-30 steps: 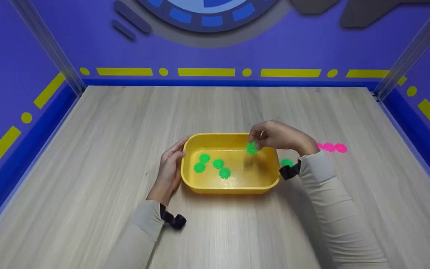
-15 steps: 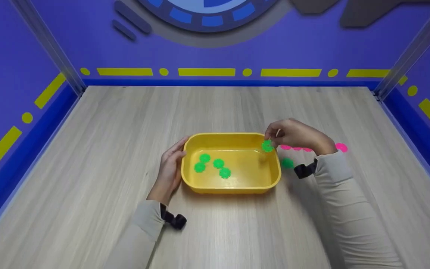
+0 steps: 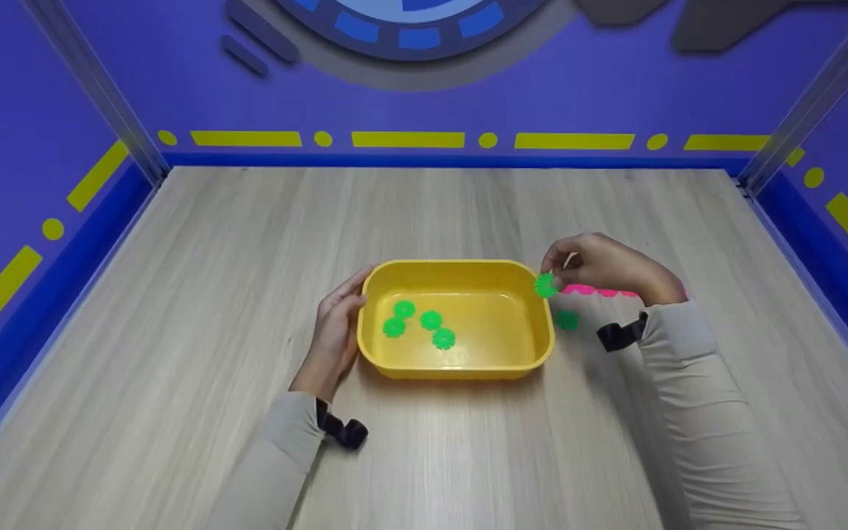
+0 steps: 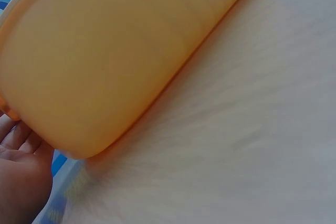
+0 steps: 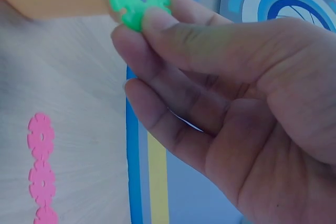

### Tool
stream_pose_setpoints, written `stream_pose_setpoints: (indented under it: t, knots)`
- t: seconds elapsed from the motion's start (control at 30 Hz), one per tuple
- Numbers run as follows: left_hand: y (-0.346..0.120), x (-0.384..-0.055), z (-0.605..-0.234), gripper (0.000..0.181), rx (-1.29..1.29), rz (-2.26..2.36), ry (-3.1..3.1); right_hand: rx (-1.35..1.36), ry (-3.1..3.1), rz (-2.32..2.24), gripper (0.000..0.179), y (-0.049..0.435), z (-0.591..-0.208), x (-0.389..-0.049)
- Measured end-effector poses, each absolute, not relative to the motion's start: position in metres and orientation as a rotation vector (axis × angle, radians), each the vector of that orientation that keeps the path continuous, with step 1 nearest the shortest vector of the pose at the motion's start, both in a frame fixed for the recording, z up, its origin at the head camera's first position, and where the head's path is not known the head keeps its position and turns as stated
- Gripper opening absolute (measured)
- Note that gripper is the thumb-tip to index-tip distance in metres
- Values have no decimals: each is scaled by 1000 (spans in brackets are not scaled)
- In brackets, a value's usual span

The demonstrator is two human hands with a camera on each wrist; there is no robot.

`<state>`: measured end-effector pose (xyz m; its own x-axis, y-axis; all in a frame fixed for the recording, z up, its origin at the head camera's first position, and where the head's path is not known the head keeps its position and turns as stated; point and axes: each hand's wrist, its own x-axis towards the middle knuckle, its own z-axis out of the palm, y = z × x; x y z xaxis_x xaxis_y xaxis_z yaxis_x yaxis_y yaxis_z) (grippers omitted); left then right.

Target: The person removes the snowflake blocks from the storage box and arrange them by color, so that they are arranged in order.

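Observation:
My left hand point(image 3: 333, 327) holds the left end of a yellow plastic tub point(image 3: 456, 374), its thumb at the rim. Over the tub's right rim, my right hand point(image 3: 604, 266) pinches a green notched disc point(image 3: 545, 285) between thumb and fingers. The right wrist view shows the hole in the middle of that green disc point(image 5: 125, 3). Several green discs point(image 3: 431, 319) lie on the tub floor, toward its left half. In the left wrist view, the tub's outer wall point(image 4: 115, 61) hides its inside.
Another green disc point(image 3: 567, 319) lies on the table just right of the tub. Behind it runs a row of joined pink discs point(image 3: 601, 292), partly hidden by my right hand and wrist. Blue-purple panels point(image 3: 417, 110) stand at the table's back and sides.
My right hand has moved to the right with the green disc, from above the tub's inside to its right rim. The left hand and the tub have stayed put.

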<state>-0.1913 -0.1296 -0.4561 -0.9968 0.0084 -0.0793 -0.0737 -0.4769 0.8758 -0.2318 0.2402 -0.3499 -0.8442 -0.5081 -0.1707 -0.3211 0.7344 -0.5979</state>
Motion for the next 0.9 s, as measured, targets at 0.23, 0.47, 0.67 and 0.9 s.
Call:
stream_pose_setpoints:
  t: [0.23,0.47,0.67,0.9]
  knots:
    - [-130,-192,-456,53,-96,2650,1598,-581,2613,-830,17,253,-354,-231]
    - [-130,-191,-456,53,-116,2663,1575,-589,2589,-848,14,268,-362,-231]
    - [-130,-192,-456,53,-108,2656,1574,-545,2601,-844,15,279,-367,-229]
    - [-130,-192,-455,54,-106,2636,1585,-554,2609,-829,15,291,-378,-228]
